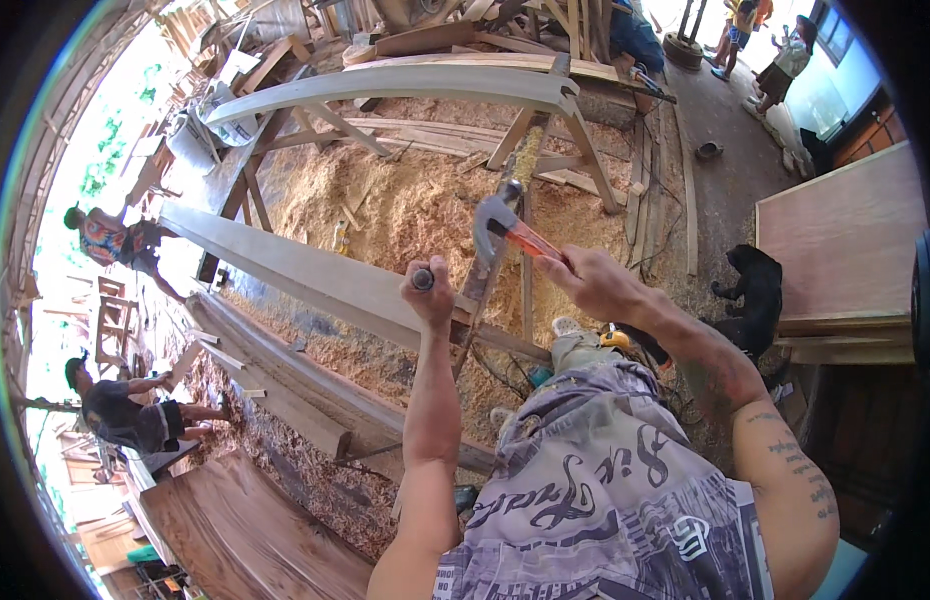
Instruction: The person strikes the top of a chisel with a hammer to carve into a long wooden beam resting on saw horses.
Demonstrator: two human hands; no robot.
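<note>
My left hand (432, 300) is closed around an upright chisel (423, 279). Only the round, dark butt of its handle shows above the fist; the blade is hidden. Below that fist lies a long, pale wooden beam (315, 272), resting near its end on a narrow crosspiece. My right hand (595, 284) grips the orange handle of a claw hammer (527, 240). The hammer's metal head is held above the crosspiece, to the right of the chisel and apart from it.
A second pale beam (405, 86) lies across sawhorse legs farther off. Sawdust (405, 210) and offcuts cover the ground. A black dog (753, 295) is at my right, beside wooden panels (845, 230). Two people (120, 240) (135, 410) are at the left; others stand far right.
</note>
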